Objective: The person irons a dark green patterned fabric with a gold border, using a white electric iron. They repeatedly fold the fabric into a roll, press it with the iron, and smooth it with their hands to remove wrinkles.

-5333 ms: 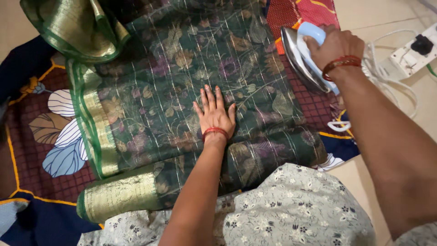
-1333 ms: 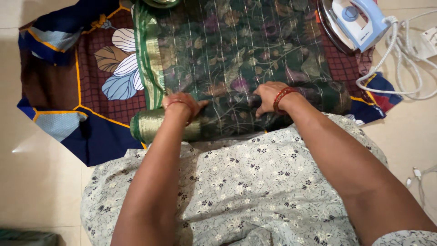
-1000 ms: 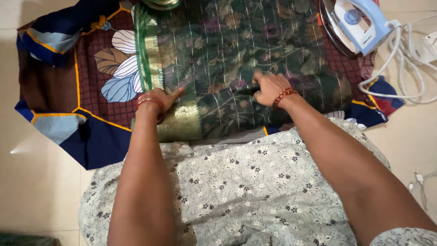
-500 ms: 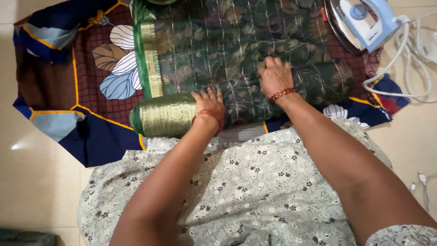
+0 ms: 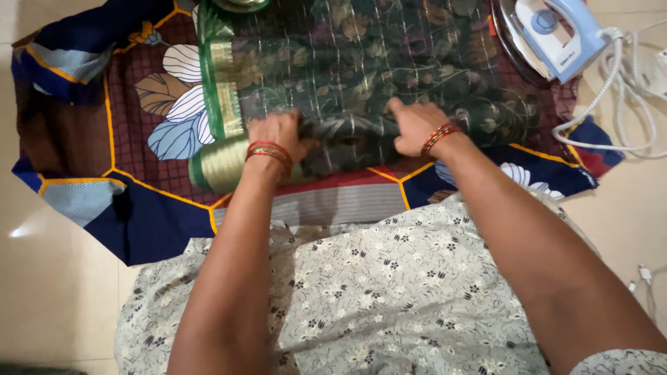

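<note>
One head-worn camera looks steeply down from above the person's lap. It faces forward over the floor [image 5: 48,292], close in.

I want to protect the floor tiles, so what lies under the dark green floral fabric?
A patterned maroon and navy cloth lies under the green floral fabric, spreading past it onto the floor. Both hands, left and right, press its rolled edge. Beneath the roll is hidden.
</note>
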